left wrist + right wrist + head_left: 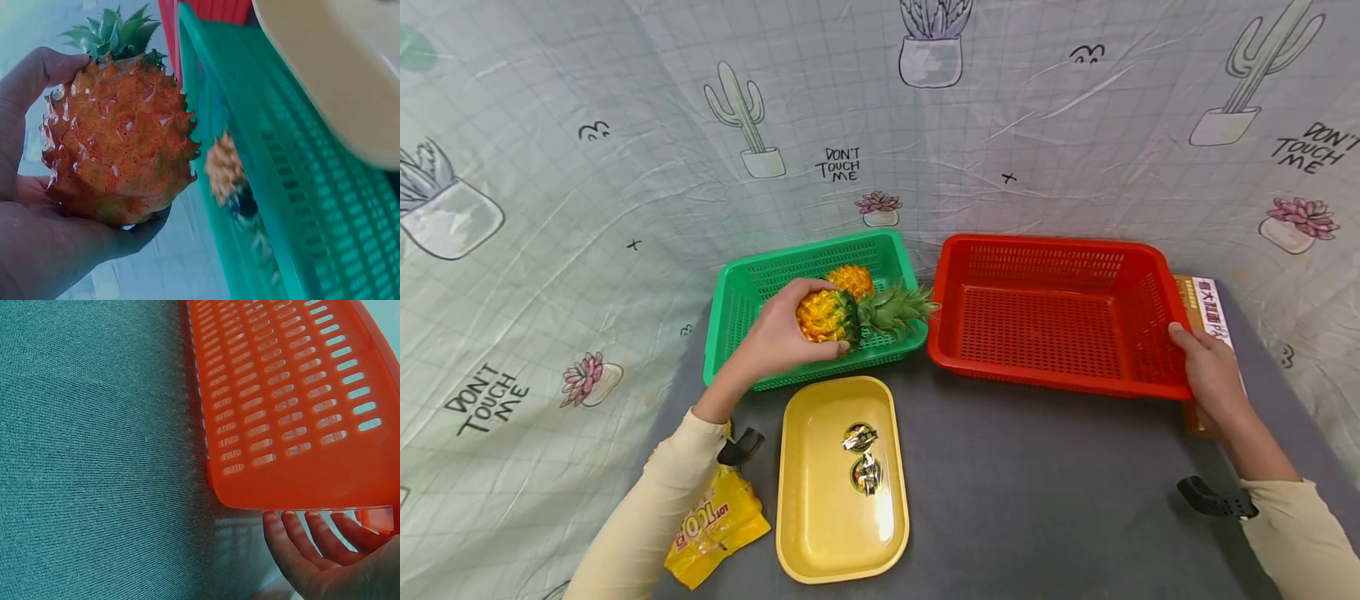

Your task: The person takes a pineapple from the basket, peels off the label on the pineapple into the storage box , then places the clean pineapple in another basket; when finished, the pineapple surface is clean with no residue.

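Note:
My left hand (782, 329) grips a small pineapple (822, 317) round its orange-yellow body, with thumb and fingers on opposite sides. Its green crown points right in the head view, toward the red basket. The hand is above the green basket (730, 292), where a second pineapple (850, 279) lies partly hidden behind the held one. In the left wrist view, the held pineapple (125, 137) shows glossy, spiky skin. My right hand (1213, 371) holds the right end of the red basket (1060, 383), thumb over the rim and fingers (284, 544) against the outer wall.
A yellow tray (820, 508) stands in front of the green basket, with two small round dark labels with shiny strips in it. Left of it lies a crumpled yellow packet (718, 521). A printed box (1206, 304) sits behind the red basket's right end. Patterned cloth (820, 100) hangs behind.

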`<state>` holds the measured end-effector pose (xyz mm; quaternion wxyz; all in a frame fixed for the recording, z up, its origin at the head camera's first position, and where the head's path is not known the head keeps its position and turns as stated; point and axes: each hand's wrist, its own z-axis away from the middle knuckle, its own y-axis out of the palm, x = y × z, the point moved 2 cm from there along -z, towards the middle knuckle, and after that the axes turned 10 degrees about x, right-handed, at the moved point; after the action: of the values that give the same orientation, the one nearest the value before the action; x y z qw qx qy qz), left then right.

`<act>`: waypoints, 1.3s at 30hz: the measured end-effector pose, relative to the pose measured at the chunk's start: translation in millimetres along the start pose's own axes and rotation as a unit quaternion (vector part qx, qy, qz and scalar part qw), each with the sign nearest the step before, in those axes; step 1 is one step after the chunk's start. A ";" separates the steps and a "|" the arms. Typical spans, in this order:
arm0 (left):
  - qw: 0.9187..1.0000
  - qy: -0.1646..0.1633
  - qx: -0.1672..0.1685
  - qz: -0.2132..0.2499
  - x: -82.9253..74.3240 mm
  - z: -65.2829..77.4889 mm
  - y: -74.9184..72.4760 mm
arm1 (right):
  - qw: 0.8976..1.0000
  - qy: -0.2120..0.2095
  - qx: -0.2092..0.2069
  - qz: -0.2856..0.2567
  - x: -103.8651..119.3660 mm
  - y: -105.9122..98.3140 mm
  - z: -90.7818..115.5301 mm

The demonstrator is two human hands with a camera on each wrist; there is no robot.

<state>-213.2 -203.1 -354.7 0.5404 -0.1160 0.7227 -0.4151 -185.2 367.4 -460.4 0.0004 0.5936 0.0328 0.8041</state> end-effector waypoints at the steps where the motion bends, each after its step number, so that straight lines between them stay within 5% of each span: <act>1: 1.000 -0.003 0.001 -0.002 4.2 0.1 -2.5 | 1.000 0.000 0.000 0.000 0.0 0.2 0.1; 21: 0.996 -0.069 0.044 -0.029 81.4 -2.5 -15.8 | 1.000 0.003 -0.012 0.000 -3.2 0.1 -1.9; 27: 0.991 -0.072 0.095 -0.056 96.0 -3.4 -11.3 | 1.000 0.005 -0.012 0.002 -2.5 0.8 -1.5; 39: 0.983 -0.071 0.145 -0.091 105.0 -3.8 -8.8 | 1.000 0.009 -0.008 0.007 -0.9 -0.7 -0.6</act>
<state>-259.9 -271.6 -420.0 0.5615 -0.1309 0.6006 -0.5540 -185.5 368.0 -461.5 -0.0004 0.5866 0.0224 0.8096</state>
